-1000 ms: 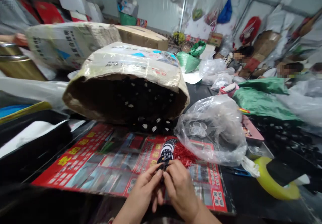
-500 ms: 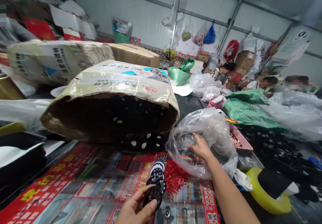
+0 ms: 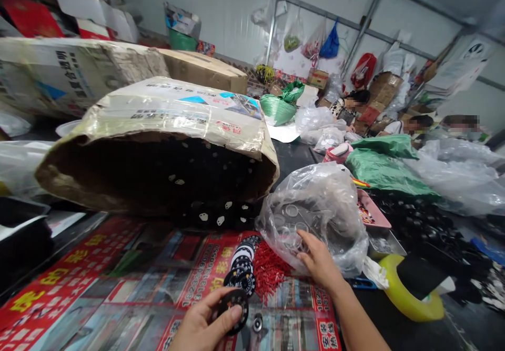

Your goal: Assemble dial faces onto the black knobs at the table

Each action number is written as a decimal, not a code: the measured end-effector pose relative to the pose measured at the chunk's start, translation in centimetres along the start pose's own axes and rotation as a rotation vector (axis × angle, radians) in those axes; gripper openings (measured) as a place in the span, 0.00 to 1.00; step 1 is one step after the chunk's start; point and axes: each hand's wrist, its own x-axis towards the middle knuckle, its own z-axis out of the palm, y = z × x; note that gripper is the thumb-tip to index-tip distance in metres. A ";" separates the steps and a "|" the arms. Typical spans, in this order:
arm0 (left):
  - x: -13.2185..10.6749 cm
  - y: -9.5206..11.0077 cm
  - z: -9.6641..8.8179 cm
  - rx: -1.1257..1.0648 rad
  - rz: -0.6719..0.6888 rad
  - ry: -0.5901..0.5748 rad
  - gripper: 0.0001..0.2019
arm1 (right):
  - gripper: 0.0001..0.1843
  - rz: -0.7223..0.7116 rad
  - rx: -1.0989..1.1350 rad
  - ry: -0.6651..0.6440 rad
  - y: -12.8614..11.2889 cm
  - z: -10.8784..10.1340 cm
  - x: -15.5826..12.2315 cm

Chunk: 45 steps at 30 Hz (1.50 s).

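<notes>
My left hand [image 3: 215, 317] is closed on a black round disc [image 3: 233, 311], pinched between thumb and fingers above the printed red sheet. Beyond it runs a leaning row of black-and-white patterned discs [image 3: 242, 259]. A heap of red strips [image 3: 270, 269] lies beside that row. At the front of a clear plastic bag [image 3: 315, 198], my right hand [image 3: 321, 261] has thumb and forefinger at the edges of a clear round plastic piece [image 3: 292, 241]. Similar clear pieces show inside the bag. A small metallic-looking round part [image 3: 257, 323] is near my left hand.
A big wrapped carton [image 3: 177, 114] lies open toward me, with black pieces bearing white tags inside. To the right are a pink tray [image 3: 373, 209], a yellow tape roll [image 3: 414, 301] and many black parts [image 3: 418, 224]. Other people [image 3: 351, 109] sit farther back.
My right hand has drawn back toward me, from inside the bag to its front edge. My left hand still holds the black disc, now turned more face-on. The view has shifted slightly.
</notes>
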 end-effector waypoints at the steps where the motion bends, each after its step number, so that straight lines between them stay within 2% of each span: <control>1: 0.0 0.1 0.2 -0.010 -0.015 -0.014 0.32 | 0.28 0.001 0.036 0.050 -0.4 -0.2 -0.3; 3: -0.2 0.3 0.6 -0.048 -0.058 -0.046 0.34 | 0.28 -0.009 0.094 0.150 -2.1 -0.3 -0.9; 5: -0.6 0.8 1.0 -0.096 -0.110 -0.086 0.35 | 0.33 -0.063 0.159 0.162 -4.8 0.2 -1.8; 9: -1.6 2.0 1.6 -0.195 -0.135 -0.178 0.31 | 0.42 -0.293 0.292 -0.108 -9.9 2.3 -3.8; 12: -2.0 2.4 1.6 -0.238 -0.085 -0.246 0.26 | 0.44 -0.329 0.371 -0.153 -11.8 3.9 -4.7; 17: -2.2 2.4 1.3 -0.279 -0.042 -0.250 0.24 | 0.42 -0.320 0.465 -0.121 -12.2 5.2 -5.1; 23: -2.2 2.1 1.0 -0.332 -0.016 -0.256 0.20 | 0.42 -0.269 0.503 -0.156 -12.3 5.2 -5.9; 26: -2.3 2.0 0.9 -0.313 0.001 -0.236 0.21 | 0.41 -0.257 0.522 -0.172 -12.3 5.1 -6.3; 28: -2.3 2.1 0.7 -0.260 0.013 -0.214 0.23 | 0.39 -0.235 0.548 -0.183 -12.2 5.0 -6.4; 31: -2.6 2.2 0.3 -0.130 0.043 -0.212 0.23 | 0.36 -0.127 0.634 -0.193 -12.2 4.7 -6.2; 34: -2.9 2.4 0.0 0.035 0.106 -0.238 0.21 | 0.26 -0.039 0.662 -0.234 -12.3 4.0 -5.5; 37: -3.2 2.4 0.0 0.139 0.174 -0.226 0.19 | 0.16 -0.045 0.608 -0.277 -12.6 3.5 -5.1; 41: -3.7 2.4 0.2 0.196 0.208 -0.188 0.18 | 0.10 0.000 0.642 -0.225 -13.2 3.4 -5.4; 45: -3.8 2.5 0.5 0.299 0.401 -0.100 0.14 | 0.08 0.128 0.812 -0.166 -13.8 4.2 -5.3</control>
